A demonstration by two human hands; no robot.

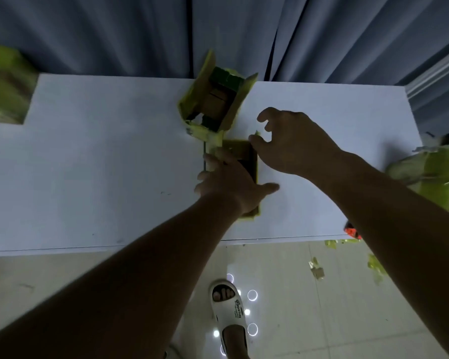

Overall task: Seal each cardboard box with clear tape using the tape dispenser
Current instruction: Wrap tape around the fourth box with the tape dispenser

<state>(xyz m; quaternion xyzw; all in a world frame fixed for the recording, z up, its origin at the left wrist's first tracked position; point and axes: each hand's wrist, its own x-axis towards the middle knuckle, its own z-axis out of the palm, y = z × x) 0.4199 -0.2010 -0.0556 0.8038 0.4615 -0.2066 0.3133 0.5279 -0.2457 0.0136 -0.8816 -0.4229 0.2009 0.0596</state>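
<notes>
Left hand [226, 182] covers most of the flattened box [246, 156].

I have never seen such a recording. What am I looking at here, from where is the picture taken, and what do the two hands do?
There is no machine: a person wears a camera on the head, so you look down along both bare arms. They stand at a white table. The left hand lies flat with straight fingers on a small cardboard box, pressing it down. The right hand hovers beside it, fingers loosely curled; whether its fingertips touch the box or a strip of tape, I cannot tell. Behind stands an open box with raised flaps. More greenish boxes lie blurred at both edges. No tape dispenser is clearly visible.
</notes>
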